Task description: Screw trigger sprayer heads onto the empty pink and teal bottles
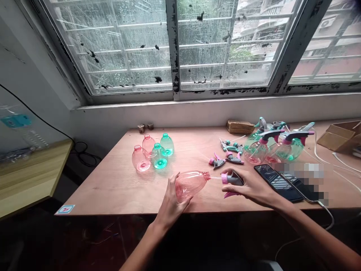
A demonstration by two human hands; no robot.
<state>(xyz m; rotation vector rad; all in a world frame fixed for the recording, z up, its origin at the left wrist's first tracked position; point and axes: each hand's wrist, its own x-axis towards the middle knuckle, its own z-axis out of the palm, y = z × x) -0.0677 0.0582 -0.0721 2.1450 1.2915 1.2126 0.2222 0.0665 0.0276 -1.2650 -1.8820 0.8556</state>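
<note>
My left hand [175,197] is wrapped round a clear pink spray bottle body [191,184], which lies tilted on its side with its neck toward the right. In my right hand [248,186] is a grey and pink spray trigger head [232,180]. Its thin tube reaches into the bottle's neck, while the pink collar stays a little apart from the threads. Beyond my hands lie several loose trigger heads [234,157] in pink, green and grey. At the left stand pink bottles [141,160] and green bottles [167,145] without heads.
Several bottles with trigger heads fitted [284,146] stand at the right. Phones [278,182] with a white cable [327,209] lie near my right forearm. At the back are a brown box [239,127] and an open carton [340,135].
</note>
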